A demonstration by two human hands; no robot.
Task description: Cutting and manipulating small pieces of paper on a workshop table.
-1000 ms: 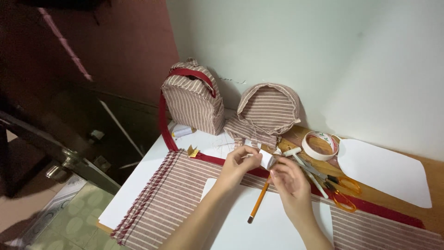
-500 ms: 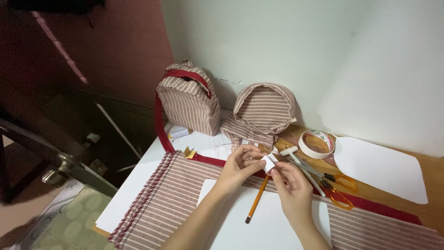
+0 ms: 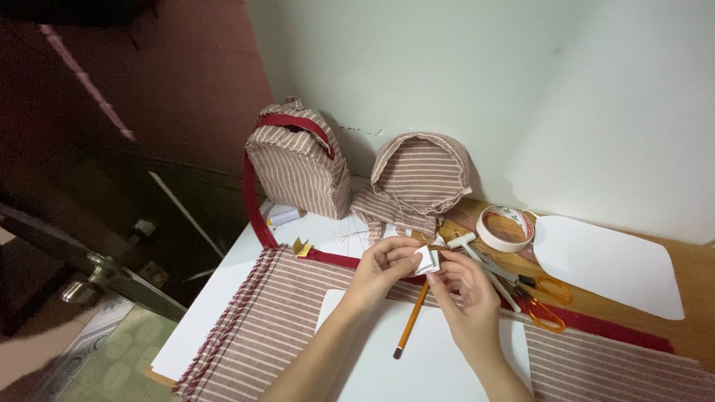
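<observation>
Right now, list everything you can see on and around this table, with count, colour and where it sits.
Small white piece: one, white, pinched between both hands.
Pencil: one, orange, on the white sheet under the hands.
White sheet: one, on the striped cloth.
Striped cloth: one, brown and white, spread across the table front.
Small backpack: one, striped, red trim, upright by the wall.
Unfinished bag part: one, striped, beside the backpack.
Tape roll: one, whitish, right of it.
Scissors: one, orange handles.
White cut-out: one, far right.
Left hand: holds the piece.
Right hand: holds it too.
</observation>
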